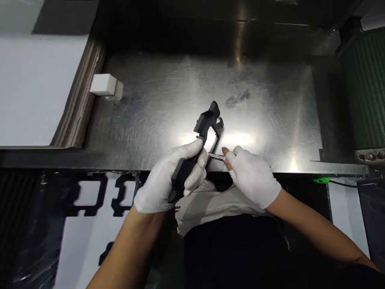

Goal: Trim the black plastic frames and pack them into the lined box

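My left hand (173,176), in a white glove, grips a long black plastic part (204,124) by its lower end; the part's upper end, with a notched frame, points up and away over the steel worktop (168,100). My right hand (251,174), also gloved, with some fingertips bare, pinches a small metal blade-like tool (216,155) whose tip touches the part's side near its middle. Both hands hover at the worktop's near edge.
A small white block (104,85) lies at the worktop's left edge beside a stack of white sheets (36,88). A green ribbed belt (367,88) runs along the right. Black frame-shaped parts (90,192) lie on white below the table's left front.
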Demonstrator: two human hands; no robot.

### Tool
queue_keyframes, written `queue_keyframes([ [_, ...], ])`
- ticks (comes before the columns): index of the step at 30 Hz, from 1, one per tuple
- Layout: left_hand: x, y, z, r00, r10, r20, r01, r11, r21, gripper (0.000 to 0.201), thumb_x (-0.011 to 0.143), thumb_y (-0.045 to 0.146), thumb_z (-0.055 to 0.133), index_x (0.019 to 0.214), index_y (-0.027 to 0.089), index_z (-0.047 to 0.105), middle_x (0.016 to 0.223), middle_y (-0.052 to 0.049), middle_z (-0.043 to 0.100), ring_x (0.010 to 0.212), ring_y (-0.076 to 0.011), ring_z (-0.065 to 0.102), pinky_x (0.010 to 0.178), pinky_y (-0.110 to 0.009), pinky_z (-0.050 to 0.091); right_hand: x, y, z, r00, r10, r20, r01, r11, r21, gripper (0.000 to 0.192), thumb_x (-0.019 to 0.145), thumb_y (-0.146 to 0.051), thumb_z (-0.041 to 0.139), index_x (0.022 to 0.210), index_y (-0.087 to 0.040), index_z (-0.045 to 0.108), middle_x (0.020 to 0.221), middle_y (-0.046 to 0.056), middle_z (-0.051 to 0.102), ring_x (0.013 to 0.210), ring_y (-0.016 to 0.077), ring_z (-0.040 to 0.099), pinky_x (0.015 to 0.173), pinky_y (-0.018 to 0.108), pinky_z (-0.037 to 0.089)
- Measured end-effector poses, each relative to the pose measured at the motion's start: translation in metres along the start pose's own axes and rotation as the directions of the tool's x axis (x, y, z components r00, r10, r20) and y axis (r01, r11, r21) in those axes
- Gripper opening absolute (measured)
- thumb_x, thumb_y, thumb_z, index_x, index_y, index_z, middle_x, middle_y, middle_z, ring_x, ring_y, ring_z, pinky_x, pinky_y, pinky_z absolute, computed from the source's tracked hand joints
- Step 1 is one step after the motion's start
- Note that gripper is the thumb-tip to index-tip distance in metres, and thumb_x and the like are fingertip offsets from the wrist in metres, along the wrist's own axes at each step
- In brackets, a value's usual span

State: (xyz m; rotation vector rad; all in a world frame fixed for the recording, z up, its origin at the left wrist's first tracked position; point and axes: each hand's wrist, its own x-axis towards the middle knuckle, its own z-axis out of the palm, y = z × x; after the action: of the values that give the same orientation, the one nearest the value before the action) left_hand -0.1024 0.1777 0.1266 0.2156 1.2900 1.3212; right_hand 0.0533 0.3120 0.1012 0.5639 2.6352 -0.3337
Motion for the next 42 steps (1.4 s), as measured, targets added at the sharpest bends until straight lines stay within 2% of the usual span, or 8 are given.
queue_keyframes([
  [7, -0.002, 0.003, 0.003, 1.0, 0.021, -0.004, -0.021, 0.999, 0.043, 0.05, 0.113, 0.056, 0.07, 0.078, 0.02, 0.071, 0.04, 0.005, 0.043, 0.036, -0.0104, 0.039, 0.049, -0.025, 0.042, 0.0, 0.005, -0.009, 0.99, 0.126, -0.057, -0.127, 0.992, -0.019, 0.054, 0.132, -0.029, 0.028, 0.165, -0.02, 0.069, 0.123, 0.013, 0.077, 0.081, 0.022, 0.073, 0.055, 0.034, 0.039],
  [13, -0.002, 0.001, 0.005, 0.999, 0.018, -0.035, -0.016, 0.999, 0.046, 0.051, 0.111, 0.057, 0.071, 0.076, 0.02, 0.071, 0.038, 0.005, 0.042, 0.035, -0.011, 0.037, 0.048, -0.026, 0.04, -0.009, -0.001, -0.009, 1.0, -0.025, 0.008, 0.025, 0.999, 0.035, 0.045, 0.13, -0.03, 0.039, 0.159, -0.023, 0.073, 0.117, 0.009, 0.079, 0.077, 0.0207, 0.072, 0.057, 0.035, 0.043],
  [22, -0.004, 0.002, 0.014, 0.998, -0.001, -0.059, 0.007, 0.995, 0.098, 0.054, 0.114, 0.058, 0.066, 0.075, 0.02, 0.068, 0.04, 0.003, 0.045, 0.039, -0.0111, 0.038, 0.05, -0.024, 0.04, -0.007, -0.007, -0.017, 0.999, 0.016, 0.051, -0.016, 1.0, -0.016, 0.04, 0.126, -0.018, 0.042, 0.149, -0.02, 0.075, 0.116, 0.009, 0.077, 0.08, 0.0208, 0.073, 0.057, 0.032, 0.043],
  [32, -0.002, 0.001, 0.013, 0.998, 0.011, -0.06, -0.006, 0.996, 0.084, 0.052, 0.114, 0.054, 0.067, 0.075, 0.02, 0.069, 0.04, 0.003, 0.045, 0.038, -0.011, 0.04, 0.05, -0.024, 0.044, -0.007, 0.017, -0.016, 0.961, 0.241, -0.135, -0.245, 0.969, -0.014, 0.043, 0.128, -0.023, 0.035, 0.143, -0.017, 0.075, 0.12, 0.013, 0.075, 0.081, 0.0221, 0.071, 0.056, 0.032, 0.039],
  [35, -0.003, -0.001, 0.005, 0.998, 0.056, -0.024, -0.057, 0.998, -0.003, 0.051, 0.117, 0.052, 0.063, 0.076, 0.021, 0.069, 0.04, 0.007, 0.038, 0.035, -0.0107, 0.035, 0.048, -0.025, 0.043, 0.0, 0.029, -0.019, 0.942, 0.29, -0.169, -0.289, 0.957, 0.033, 0.042, 0.129, -0.026, 0.037, 0.136, -0.013, 0.076, 0.124, 0.016, 0.075, 0.092, 0.0253, 0.074, 0.063, 0.034, 0.046],
  [38, -0.01, -0.005, -0.006, 0.986, 0.161, 0.038, -0.155, 0.979, -0.134, 0.054, 0.119, 0.054, 0.058, 0.075, 0.023, 0.061, 0.037, 0.01, 0.03, 0.03, -0.0098, 0.028, 0.049, -0.026, 0.045, 0.005, 0.033, -0.02, 0.922, 0.28, -0.268, -0.245, 0.957, 0.157, 0.035, 0.127, -0.026, 0.047, 0.138, -0.012, 0.078, 0.13, 0.019, 0.077, 0.109, 0.0304, 0.076, 0.085, 0.04, 0.06],
  [40, -0.018, -0.008, -0.01, 0.97, 0.233, 0.073, -0.215, 0.956, -0.2, 0.057, 0.12, 0.056, 0.058, 0.072, 0.025, 0.051, 0.035, 0.012, 0.025, 0.027, -0.0096, 0.024, 0.05, -0.027, 0.044, 0.005, 0.03, -0.016, 0.884, 0.27, -0.382, -0.135, 0.929, 0.343, 0.036, 0.124, -0.026, 0.052, 0.149, -0.012, 0.074, 0.137, 0.019, 0.078, 0.122, 0.0332, 0.076, 0.105, 0.048, 0.063],
  [42, -0.025, -0.012, -0.012, 0.947, 0.301, 0.115, -0.264, 0.93, -0.257, 0.062, 0.12, 0.058, 0.056, 0.069, 0.026, 0.039, 0.031, 0.013, 0.019, 0.023, -0.0093, 0.02, 0.048, -0.029, 0.039, 0.003, 0.024, -0.009, 0.881, 0.248, -0.404, 0.078, 0.765, 0.639, 0.046, 0.123, -0.031, 0.053, 0.164, -0.015, 0.065, 0.144, 0.018, 0.079, 0.131, 0.0323, 0.076, 0.118, 0.054, 0.063],
])
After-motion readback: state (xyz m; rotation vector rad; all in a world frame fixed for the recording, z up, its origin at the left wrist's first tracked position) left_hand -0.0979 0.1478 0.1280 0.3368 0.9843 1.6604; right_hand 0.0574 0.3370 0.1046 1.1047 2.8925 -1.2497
